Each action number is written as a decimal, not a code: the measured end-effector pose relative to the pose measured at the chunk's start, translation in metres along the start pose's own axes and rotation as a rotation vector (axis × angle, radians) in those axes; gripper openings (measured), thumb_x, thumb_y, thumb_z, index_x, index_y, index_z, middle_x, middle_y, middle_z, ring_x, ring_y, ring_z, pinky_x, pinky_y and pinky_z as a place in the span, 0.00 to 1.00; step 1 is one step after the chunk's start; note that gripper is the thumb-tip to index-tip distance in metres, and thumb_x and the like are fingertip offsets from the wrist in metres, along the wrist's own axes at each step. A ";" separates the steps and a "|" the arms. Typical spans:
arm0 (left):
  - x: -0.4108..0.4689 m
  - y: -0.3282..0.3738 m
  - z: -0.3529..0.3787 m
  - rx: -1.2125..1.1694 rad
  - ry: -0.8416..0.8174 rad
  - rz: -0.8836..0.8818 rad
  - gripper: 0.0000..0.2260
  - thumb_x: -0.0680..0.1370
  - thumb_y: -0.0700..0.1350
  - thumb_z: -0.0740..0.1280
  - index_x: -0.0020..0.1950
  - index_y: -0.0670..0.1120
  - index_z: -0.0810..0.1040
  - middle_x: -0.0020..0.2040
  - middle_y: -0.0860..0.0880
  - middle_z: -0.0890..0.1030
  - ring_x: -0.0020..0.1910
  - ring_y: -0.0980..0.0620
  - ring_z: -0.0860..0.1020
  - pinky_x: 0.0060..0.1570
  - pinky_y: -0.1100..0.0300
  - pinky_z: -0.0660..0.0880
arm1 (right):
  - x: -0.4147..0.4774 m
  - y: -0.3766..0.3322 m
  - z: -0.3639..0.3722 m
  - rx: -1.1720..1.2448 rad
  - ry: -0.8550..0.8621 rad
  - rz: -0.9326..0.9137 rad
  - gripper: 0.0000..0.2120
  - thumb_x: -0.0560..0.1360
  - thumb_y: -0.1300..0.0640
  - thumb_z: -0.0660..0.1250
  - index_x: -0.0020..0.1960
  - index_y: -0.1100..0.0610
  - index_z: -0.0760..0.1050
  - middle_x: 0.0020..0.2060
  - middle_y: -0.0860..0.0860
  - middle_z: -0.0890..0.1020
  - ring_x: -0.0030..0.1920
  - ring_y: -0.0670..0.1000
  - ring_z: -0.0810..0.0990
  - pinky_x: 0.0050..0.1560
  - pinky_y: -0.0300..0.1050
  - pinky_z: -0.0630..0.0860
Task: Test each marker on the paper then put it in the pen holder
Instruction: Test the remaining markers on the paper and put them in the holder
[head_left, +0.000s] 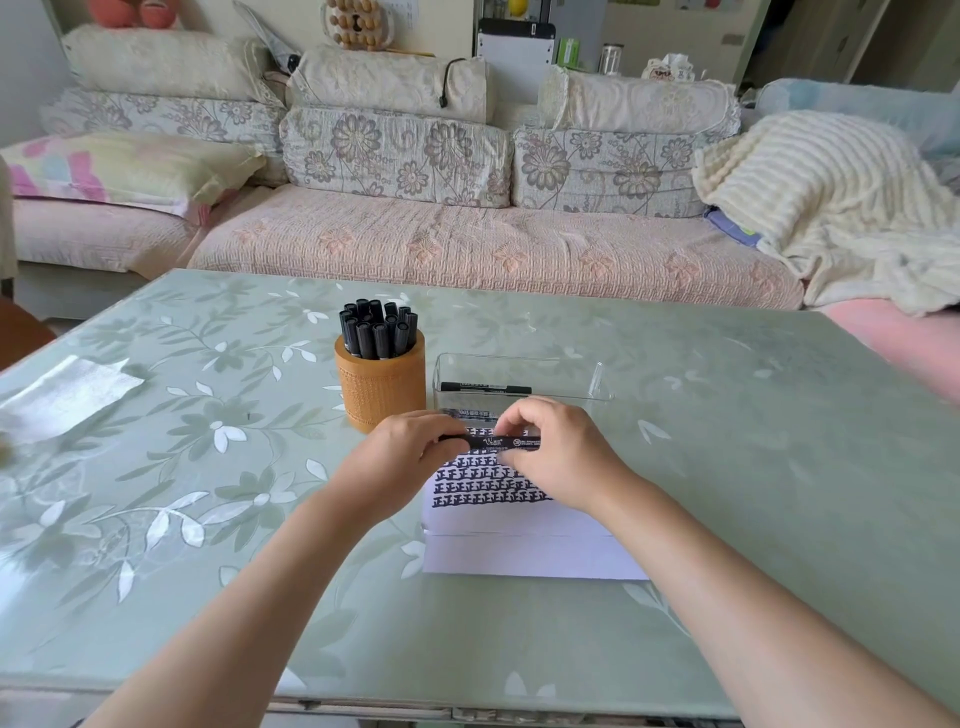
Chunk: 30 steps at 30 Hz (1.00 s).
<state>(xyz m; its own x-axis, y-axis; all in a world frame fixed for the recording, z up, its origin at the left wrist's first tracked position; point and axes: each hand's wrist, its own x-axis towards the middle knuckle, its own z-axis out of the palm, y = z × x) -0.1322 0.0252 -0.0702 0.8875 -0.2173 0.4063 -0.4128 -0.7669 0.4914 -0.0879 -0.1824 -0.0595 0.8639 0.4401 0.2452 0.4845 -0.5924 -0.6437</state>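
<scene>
Evidently the step in hand is cap work on one marker: either pulling the cap off to test it or pushing it back on afterwards, and this view does not show which. At the far left of the frame a white tissue (72, 397) lies on the green flowered table (753, 467), well apart from the work. Left of centre stands the brown pen holder (382, 395), crowded with upright black markers (376, 332), so I judge the task to be near its end. Just below and to the right of it, the left hand (400, 457) is curled round the left end of the marker (498, 442). The marker is held level in the air above the paper (519, 551), in the middle of the frame. The right hand (561, 452) pinches the barrel between thumb and bent fingers, and the printed label shows between the two hands. Both hands are close together and clamped on the same marker, with the forearms reaching in from the bottom corners. The paper has rows of thick black marks across its upper part and is blank lower down. Above the hands a clear box (597, 379) holds what looks like one last marker (485, 388). If the cap is coming off, the next move calls for a straight pull and a stroke on the blank paper. If it is going on, it calls for a firm push, then a short carry left to find a gap in the holder.
</scene>
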 end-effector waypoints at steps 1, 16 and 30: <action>0.000 0.000 -0.001 -0.001 0.003 -0.008 0.06 0.79 0.44 0.66 0.51 0.48 0.83 0.41 0.53 0.80 0.42 0.58 0.74 0.40 0.69 0.68 | 0.000 -0.001 0.000 -0.002 -0.001 -0.013 0.10 0.69 0.61 0.76 0.47 0.50 0.80 0.44 0.42 0.80 0.47 0.39 0.77 0.48 0.26 0.69; -0.003 -0.009 -0.016 -0.067 0.028 -0.085 0.06 0.78 0.48 0.67 0.48 0.53 0.84 0.39 0.54 0.79 0.40 0.54 0.76 0.38 0.60 0.71 | 0.017 -0.026 0.000 -0.233 -0.220 -0.071 0.10 0.80 0.51 0.63 0.55 0.52 0.80 0.48 0.47 0.83 0.50 0.50 0.79 0.52 0.46 0.74; 0.035 -0.050 -0.054 -0.044 0.682 -0.196 0.10 0.77 0.44 0.67 0.58 0.50 0.78 0.53 0.53 0.75 0.52 0.50 0.74 0.52 0.52 0.74 | 0.076 -0.049 0.001 0.064 0.125 -0.051 0.06 0.78 0.59 0.67 0.54 0.55 0.80 0.42 0.46 0.81 0.42 0.47 0.78 0.44 0.41 0.72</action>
<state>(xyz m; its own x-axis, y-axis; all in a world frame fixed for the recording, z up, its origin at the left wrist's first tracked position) -0.0911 0.0888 -0.0390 0.6258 0.3597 0.6921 -0.2797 -0.7248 0.6296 -0.0456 -0.1191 -0.0106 0.8508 0.3783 0.3646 0.5217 -0.5256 -0.6720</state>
